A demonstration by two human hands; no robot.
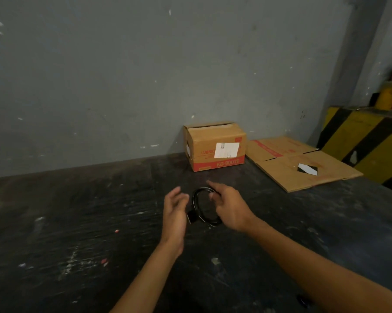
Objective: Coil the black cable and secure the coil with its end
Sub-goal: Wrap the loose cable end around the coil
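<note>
Both bare forearms enter from the bottom edge, nearest the camera, and reach forward over the dark, scuffed, paint-flecked work surface (77,222). Left hand (174,211): open, fingers loosely spread and slightly curled, palm turned inward, holding nothing; it sits just beside the coil's left edge, close to the plug. Black cable (198,205): lying on the surface between the two hands, already wound into a rough round coil of several turns, with a dark block-shaped plug (192,216) at its lower left. Whether the end is tucked cannot be told. Right hand (232,207): open, index finger extended, overlapping the coil's right side; contact cannot be confirmed, and nothing is gripped. Beyond, against the grey wall, stand a small brown cardboard box with red print (215,146) and, to its right, a flattened sheet of brown cardboard (303,164).

Recommendation: pinch all turns together with one hand so none spring loose, then pass the plug end around the bundle snugly with the other
</note>
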